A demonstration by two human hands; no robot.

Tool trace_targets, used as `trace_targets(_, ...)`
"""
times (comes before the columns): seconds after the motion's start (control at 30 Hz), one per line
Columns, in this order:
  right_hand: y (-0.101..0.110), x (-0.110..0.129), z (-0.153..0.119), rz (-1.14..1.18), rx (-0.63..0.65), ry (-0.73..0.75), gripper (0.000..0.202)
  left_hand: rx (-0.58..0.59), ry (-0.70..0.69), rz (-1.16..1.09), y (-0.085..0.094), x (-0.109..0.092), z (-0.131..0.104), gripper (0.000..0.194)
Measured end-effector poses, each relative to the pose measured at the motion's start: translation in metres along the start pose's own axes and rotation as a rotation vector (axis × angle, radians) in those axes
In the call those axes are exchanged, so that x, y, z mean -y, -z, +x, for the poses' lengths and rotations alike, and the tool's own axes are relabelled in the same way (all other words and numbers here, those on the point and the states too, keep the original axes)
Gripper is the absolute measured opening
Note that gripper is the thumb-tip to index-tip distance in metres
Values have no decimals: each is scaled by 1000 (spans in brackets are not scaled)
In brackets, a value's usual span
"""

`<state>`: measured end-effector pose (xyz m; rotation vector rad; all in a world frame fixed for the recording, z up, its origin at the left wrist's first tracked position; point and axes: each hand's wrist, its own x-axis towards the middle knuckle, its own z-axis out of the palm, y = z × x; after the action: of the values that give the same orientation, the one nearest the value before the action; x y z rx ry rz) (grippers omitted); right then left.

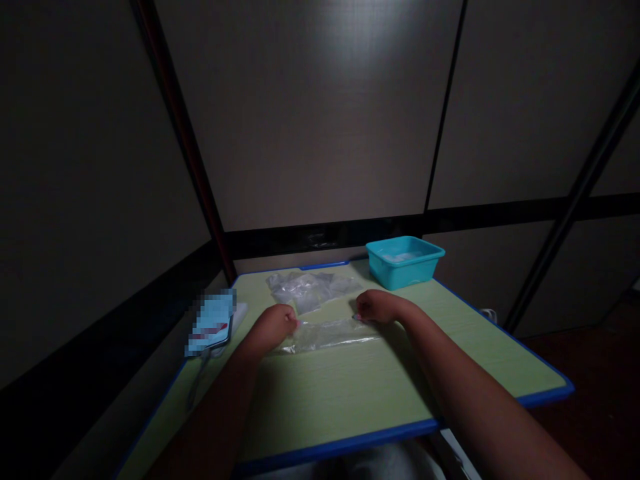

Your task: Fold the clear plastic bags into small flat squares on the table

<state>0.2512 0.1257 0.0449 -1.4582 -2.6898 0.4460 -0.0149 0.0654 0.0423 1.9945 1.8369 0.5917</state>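
Note:
A clear plastic bag [330, 335] lies stretched sideways over the table, its upper edge running between my two hands. My left hand [276, 325] is closed in a pinch at the bag's left end. At the upper right edge, my right hand [377, 307] has its fingers curled together on the plastic. Just beyond them rests a loose heap of clear plastic bags [307, 288], crumpled and overlapping. I cannot make out anything inside the stretched bag.
A turquoise plastic basin [406, 267] stands at the table's back right, with something clear inside. On the left edge sits a phone with a lit screen [213, 323], a cable hanging near it. The light-green table [340, 407] has a blue rim; dark panelled walls [320, 133] rise behind.

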Motion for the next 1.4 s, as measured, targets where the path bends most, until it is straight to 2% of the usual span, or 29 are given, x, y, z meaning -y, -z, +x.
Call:
trace_targets(0.73, -6, 3, 2, -143, -64, -25, 23, -25, -15, 164, -3, 2, 2, 17)
trace_targets(0.8, -6, 3, 2, -144, -63, -35, 24, -57, -3, 198, -2, 0, 0, 13)
trace_targets(0.87, -7, 4, 3, -144, -61, -47, 23, -150, -12, 245, 0, -6, -3, 12)
trace_targets(0.93, -7, 4, 3, -145, -58, -55, 22, -283, -96, 303, 1, -15, -8, 16)
trace_targets(1.0, -6, 5, 3, -146, -56, -60, 22, -345, -263, 347, 0, -25, -13, 19)
trace_targets(1.1, -7, 4, 4, -150, -54, -65, 23, -244, -498, 381, -8, -33, -17, 29)
trace_targets(1.17, -7, 4, 4, -150, -51, -67, 24, -153, -562, 404, -14, -32, -17, 35)
trace_targets(1.27, -7, 3, 4, -147, -50, -71, 25, -51, -553, 421, -22, -25, -14, 42)
trace_targets(1.4, -7, 4, 4, -133, -53, -73, 24, 19, -504, 421, -26, -18, -11, 46)
